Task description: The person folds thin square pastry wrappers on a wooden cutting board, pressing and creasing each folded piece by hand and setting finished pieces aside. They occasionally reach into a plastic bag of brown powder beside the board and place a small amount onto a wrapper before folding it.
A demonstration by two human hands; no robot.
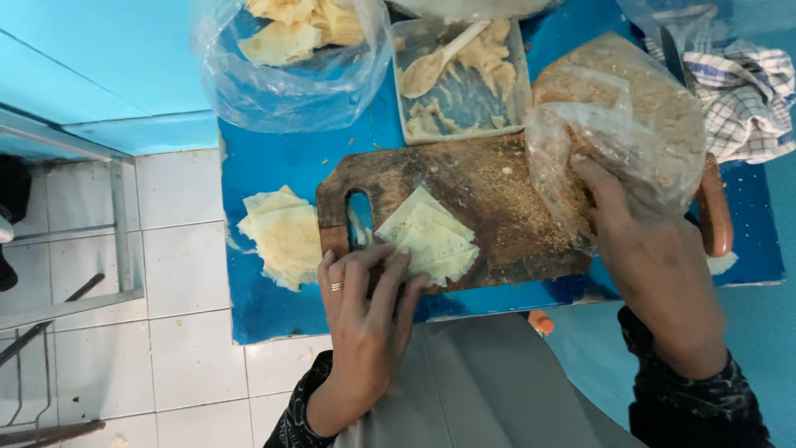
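Observation:
My left hand [365, 307], with a ring on one finger, rests its fingertips on the near edge of a folded pale dough wrapper [431, 236] lying on a dark wooden cutting board [489, 178]. My right hand [638, 249] grips the lower side of a clear plastic bag of breadcrumbs [630, 108] at the board's right end. Crumbs are scattered over the board beside the bag.
A stack of folded wrappers [282, 236] lies on the blue table [265, 158] left of the board. Behind stand a rectangular tub of filling with a spoon [456, 75], a plastic bag of wrappers [290, 50], and a checked cloth [746, 91]. White floor tiles show at the left.

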